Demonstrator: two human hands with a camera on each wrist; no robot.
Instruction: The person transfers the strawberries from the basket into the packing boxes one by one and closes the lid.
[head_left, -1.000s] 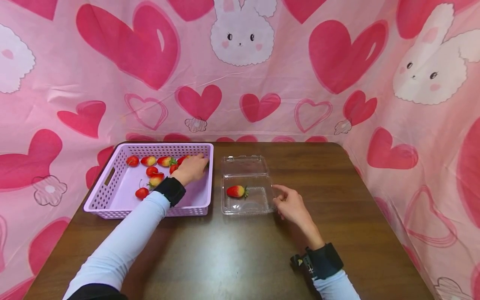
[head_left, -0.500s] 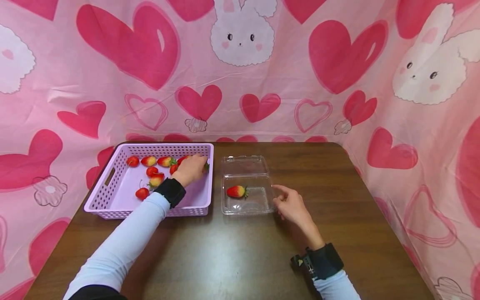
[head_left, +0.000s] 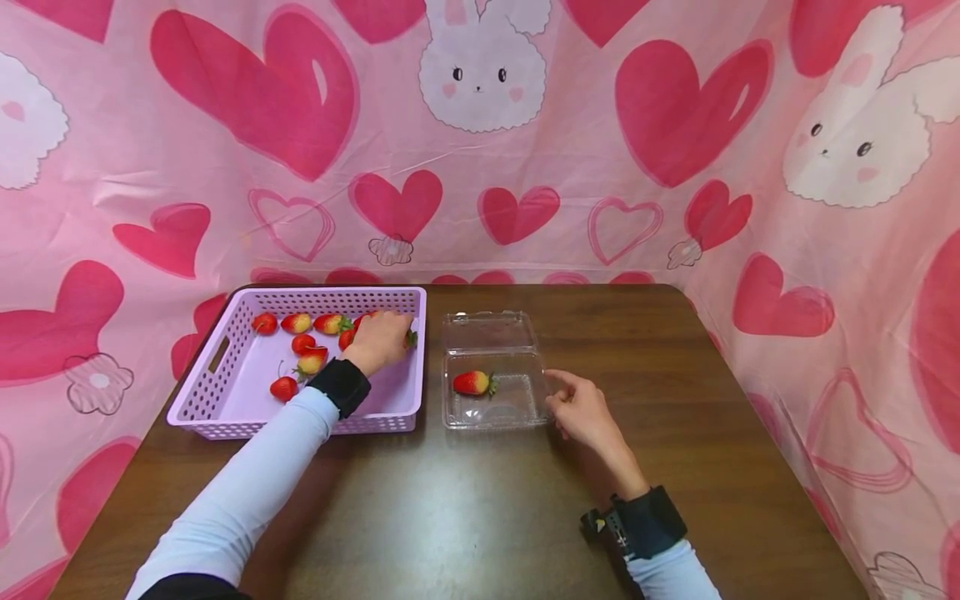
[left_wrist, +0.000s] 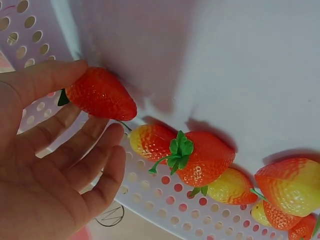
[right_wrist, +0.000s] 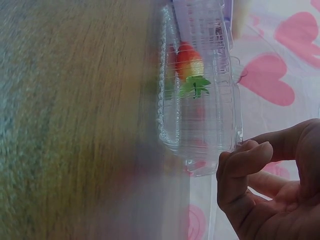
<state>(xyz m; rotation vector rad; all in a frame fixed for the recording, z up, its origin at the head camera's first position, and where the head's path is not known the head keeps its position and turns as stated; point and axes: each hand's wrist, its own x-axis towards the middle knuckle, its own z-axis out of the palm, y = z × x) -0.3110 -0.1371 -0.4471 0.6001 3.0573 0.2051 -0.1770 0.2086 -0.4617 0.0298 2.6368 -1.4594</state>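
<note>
My left hand (head_left: pixel 381 342) reaches into the back right corner of the lilac basket (head_left: pixel 247 412). In the left wrist view it pinches a red strawberry (left_wrist: pixel 101 95) between thumb and fingers, its green leaves toward the palm. More strawberries (left_wrist: pixel 202 157) lie just beyond the fingertips. My right hand (head_left: pixel 583 408) pinches the right rim of a clear plastic clamshell box (head_left: pixel 517 408), whose lid (head_left: pixel 489 332) lies back. One red and yellow strawberry (head_left: pixel 472 383) rests on its side in the box, leaves pointing right.
Basket and box stand side by side on a dark wooden table (head_left: pixel 450 517). Other fruit in the basket includes a red cherry-like one with a stem (head_left: pixel 283 388) and a yellowish strawberry (head_left: pixel 296 322). A pink printed cloth (head_left: pixel 487 150) hangs behind the table.
Over the last second my left fingers have drawn in slightly, and green leaves now show beside them. The right hand and the box have stayed in place.
</note>
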